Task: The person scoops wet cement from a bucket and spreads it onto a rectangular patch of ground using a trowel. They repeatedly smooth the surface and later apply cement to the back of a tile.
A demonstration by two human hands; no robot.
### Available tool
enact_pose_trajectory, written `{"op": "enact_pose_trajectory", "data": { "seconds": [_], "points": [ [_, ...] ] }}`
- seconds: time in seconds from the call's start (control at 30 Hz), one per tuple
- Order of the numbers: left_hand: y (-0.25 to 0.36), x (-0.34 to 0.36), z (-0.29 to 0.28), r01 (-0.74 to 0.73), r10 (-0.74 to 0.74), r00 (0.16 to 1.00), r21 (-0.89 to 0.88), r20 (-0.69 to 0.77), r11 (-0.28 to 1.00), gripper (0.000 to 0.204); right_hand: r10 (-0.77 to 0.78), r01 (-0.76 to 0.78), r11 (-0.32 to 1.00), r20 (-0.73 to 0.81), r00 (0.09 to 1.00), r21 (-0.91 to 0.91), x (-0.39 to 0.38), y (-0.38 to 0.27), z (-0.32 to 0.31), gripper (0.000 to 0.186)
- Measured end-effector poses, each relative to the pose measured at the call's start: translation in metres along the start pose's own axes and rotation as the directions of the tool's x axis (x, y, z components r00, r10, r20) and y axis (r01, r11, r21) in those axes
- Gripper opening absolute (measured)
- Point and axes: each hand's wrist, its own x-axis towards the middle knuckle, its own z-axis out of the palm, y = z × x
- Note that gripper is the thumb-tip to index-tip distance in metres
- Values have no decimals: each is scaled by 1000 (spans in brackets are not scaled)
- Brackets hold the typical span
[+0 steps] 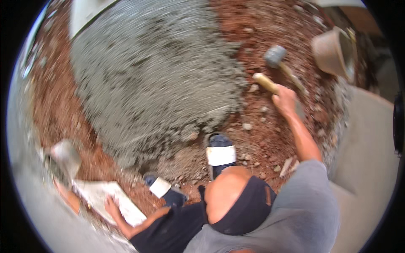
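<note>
Right hand [285, 100] clamped round handle [265, 83]: tan, rounded, paler at its end | left hand [113, 209] unclenched, laid on board [127, 205]: whitish, faintly smudged, straight-edged

Concrete [156, 76] lies on soil [263, 145] before the feet [221, 155]. To its right lies a mallet [275, 56], just beyond the handle [265, 82] in the right hand [285, 100]; a bucket [327, 51] sits farther right. The left hand [112, 206] is on a board [93, 192] at lower left, near a pail [67, 156].
</note>
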Motion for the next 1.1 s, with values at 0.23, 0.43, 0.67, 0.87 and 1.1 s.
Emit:
{"op": "enact_pose_trajectory", "data": {
  "seconds": [0.23,0.43,0.67,0.87,1.1],
  "points": [
    [23,17,59,-216,218,975,53,-50,975,40,98,-98,995,-149,984,5,-42,-24,-97,39],
    [10,28,101,-136,154,973,112,-170,984,40,177,-100,828,-89,980,552,-74,-103,-148,43],
    [-18,111,83,-155,93,929,-149,-359,977,42,-281,-148,347,253,926,926,-67,-310,-132,61],
    [-5,197,76,-159,48,784,-125,-619,979,49,-667,461,703,278,691,542,-33,-522,-126,48],
    [0,223,90,72,29,893,204,-450,976,72,-841,875,476,338,423,89,-21,-773,-124,38]
  ]
}}
